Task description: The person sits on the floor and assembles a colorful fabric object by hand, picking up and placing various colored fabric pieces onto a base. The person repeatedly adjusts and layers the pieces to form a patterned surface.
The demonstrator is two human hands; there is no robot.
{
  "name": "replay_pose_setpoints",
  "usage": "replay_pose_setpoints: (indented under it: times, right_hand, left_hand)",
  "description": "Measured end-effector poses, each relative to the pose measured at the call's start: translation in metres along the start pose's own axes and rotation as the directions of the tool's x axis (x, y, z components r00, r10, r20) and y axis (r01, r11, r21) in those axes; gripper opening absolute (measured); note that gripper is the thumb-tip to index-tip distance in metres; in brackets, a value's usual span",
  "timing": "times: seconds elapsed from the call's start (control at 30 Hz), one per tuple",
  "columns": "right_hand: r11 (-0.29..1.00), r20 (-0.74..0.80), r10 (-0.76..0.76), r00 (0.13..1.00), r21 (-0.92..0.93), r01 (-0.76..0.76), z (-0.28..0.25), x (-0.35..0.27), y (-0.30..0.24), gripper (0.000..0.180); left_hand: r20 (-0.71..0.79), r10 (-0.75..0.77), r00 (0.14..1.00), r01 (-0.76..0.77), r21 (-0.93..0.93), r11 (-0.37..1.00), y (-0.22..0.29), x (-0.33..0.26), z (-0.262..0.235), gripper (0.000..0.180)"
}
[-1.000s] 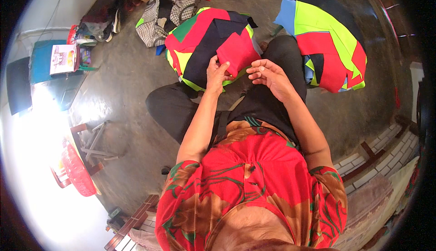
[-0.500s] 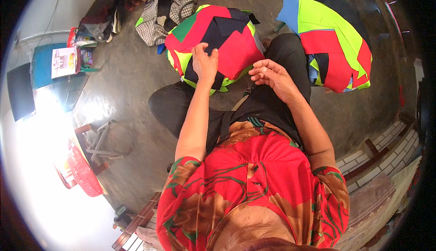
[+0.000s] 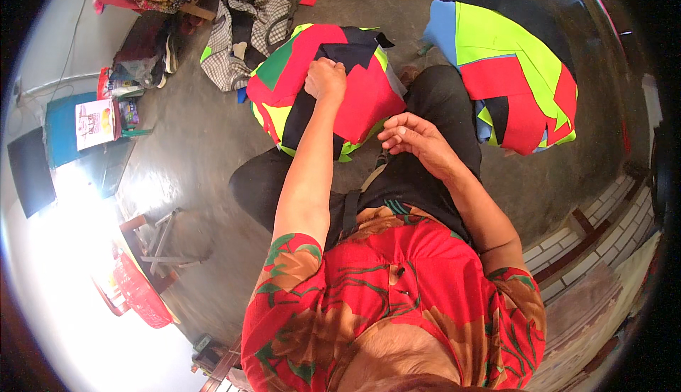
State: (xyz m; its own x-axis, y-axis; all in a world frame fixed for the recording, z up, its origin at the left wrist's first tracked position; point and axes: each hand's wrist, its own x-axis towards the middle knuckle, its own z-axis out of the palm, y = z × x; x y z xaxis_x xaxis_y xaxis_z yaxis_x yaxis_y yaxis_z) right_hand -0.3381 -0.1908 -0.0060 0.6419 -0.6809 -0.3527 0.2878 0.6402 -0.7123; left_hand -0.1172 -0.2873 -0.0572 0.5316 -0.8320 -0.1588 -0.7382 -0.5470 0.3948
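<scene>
Resting on the near pile of red, black and green cloth pieces [image 3: 319, 94] on the concrete floor [image 3: 191, 144], the left hand [image 3: 325, 80] grips cloth; the right hand [image 3: 411, 137] hovers half-curled, empty, above the lap.

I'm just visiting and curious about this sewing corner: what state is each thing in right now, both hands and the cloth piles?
Left hand: reached out, fingers curled, pressing on the near cloth pile.
Right hand: loosely curled above the lap, holding nothing that I can see.
Near cloth pile: heaped on the floor, red, black and yellow-green pieces overlapping.
Far cloth pile: heaped, untouched.
Checked bag: slumped open on the floor.
</scene>
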Motion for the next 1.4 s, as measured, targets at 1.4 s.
replay_pose_setpoints:
  times: [1.4]
  right_hand:
    - [0.89,0.108,-0.329,0.938,-0.296,0.346,0.013,-0.054,-0.018,0.023]
  left_hand:
    - [-0.008,0.583,0.812,-0.554,0.305,0.775,-0.102,-0.099,0.014,0.067]
